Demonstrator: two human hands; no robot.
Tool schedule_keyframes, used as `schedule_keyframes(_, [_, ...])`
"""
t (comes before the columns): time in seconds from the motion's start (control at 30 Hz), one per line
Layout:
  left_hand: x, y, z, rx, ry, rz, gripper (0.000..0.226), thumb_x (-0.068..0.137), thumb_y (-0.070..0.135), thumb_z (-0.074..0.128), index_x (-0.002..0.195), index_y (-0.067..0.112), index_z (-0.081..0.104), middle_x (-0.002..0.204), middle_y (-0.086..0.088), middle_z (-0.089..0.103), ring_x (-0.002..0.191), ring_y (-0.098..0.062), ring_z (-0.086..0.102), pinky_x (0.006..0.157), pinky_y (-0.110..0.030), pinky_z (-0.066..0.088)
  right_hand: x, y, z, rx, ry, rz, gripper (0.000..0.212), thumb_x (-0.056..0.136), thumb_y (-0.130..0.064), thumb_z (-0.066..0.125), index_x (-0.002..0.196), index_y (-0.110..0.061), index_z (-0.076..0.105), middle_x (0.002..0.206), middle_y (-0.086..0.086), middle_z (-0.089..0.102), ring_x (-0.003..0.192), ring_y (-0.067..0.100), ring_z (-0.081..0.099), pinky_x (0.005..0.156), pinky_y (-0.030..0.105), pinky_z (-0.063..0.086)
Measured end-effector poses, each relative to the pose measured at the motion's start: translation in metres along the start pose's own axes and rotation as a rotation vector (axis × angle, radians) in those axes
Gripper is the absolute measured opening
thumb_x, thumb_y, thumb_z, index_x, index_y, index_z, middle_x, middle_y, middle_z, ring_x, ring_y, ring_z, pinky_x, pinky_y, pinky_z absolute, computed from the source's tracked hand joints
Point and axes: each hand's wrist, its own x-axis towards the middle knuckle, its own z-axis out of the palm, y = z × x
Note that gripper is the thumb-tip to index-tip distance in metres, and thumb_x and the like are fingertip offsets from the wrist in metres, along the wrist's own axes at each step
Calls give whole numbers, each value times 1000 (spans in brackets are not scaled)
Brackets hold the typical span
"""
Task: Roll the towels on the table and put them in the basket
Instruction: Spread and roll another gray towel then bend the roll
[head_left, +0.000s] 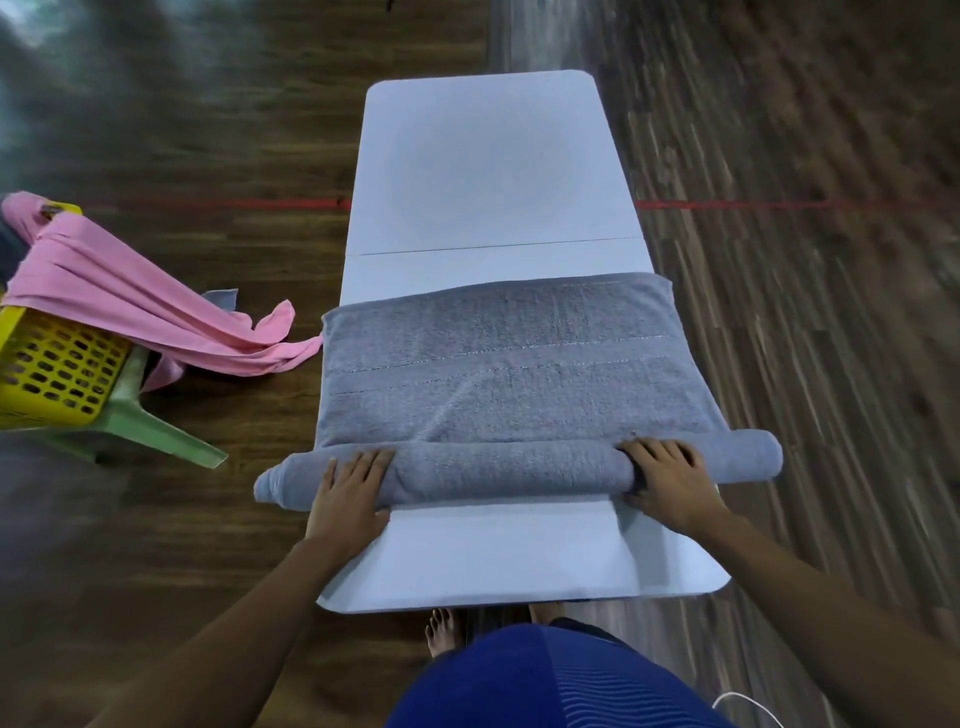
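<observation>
A grey towel (509, 364) lies across the white table (488, 171), wider than the tabletop, so both ends hang past the side edges. Its near edge is wound into a thick roll (504, 470) running left to right. My left hand (350, 493) lies flat on the left part of the roll with straight fingers. On the right part of the roll my right hand (667, 480) presses down, fingers over the top and thumb under the near side. A yellow slatted basket (52, 364) stands at the far left with a pink towel (130, 296) draped over its rim.
The basket rests on a green plastic stool (150, 426) on the dark wooden floor. The pink towel's tail reaches down toward the table's left edge. A red line (753, 205) crosses the floor. My bare feet (441, 631) stand under the table's near edge.
</observation>
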Motion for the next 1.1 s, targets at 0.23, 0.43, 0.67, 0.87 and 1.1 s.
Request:
schedule_keyframes(0.23, [29, -14, -29, -197, -216, 38, 35, 68, 49, 49, 93, 27, 61, 95, 3, 69, 89, -19, 63, 85, -36, 47, 28, -3, -38, 138, -480, 56, 42, 73, -40, 65, 112, -29, 57, 115, -4, 62, 104, 19, 58, 87, 34, 44])
schedule_keyframes(0.43, [46, -27, -56, -462, -416, -17, 19, 67, 36, 59, 84, 27, 60, 84, 5, 64, 79, -15, 61, 66, -30, 49, 48, -4, -55, 277, -487, 126, 30, 72, -21, 73, 98, -28, 58, 104, 1, 63, 98, 24, 61, 82, 36, 47])
schedule_keyframes(0.67, [38, -7, -29, -265, 182, 59, 47, 89, 45, 50, 118, 10, 63, 111, -11, 68, 101, -29, 62, 90, -40, 47, 44, -10, -31, 221, 103, 108, 34, 86, -55, 59, 108, -28, 62, 111, -4, 61, 111, 22, 55, 98, 44, 35])
schedule_keyframes(0.87, [37, -10, -18, -69, 46, 145, 61, 70, 36, 72, 125, 14, 58, 121, -10, 64, 108, -33, 61, 97, -45, 44, 30, -16, -15, 28, -68, -15, 64, 75, -47, 70, 132, -31, 47, 134, -7, 52, 126, 17, 48, 106, 38, 24])
schedule_keyframes(1.1, [52, -15, -51, -453, -479, -44, 31, 62, 50, 57, 88, 34, 60, 92, 6, 65, 87, -13, 59, 73, -27, 46, 49, -14, -49, 255, -478, 64, 38, 61, -47, 56, 97, -35, 57, 101, -5, 65, 97, 21, 60, 84, 36, 46])
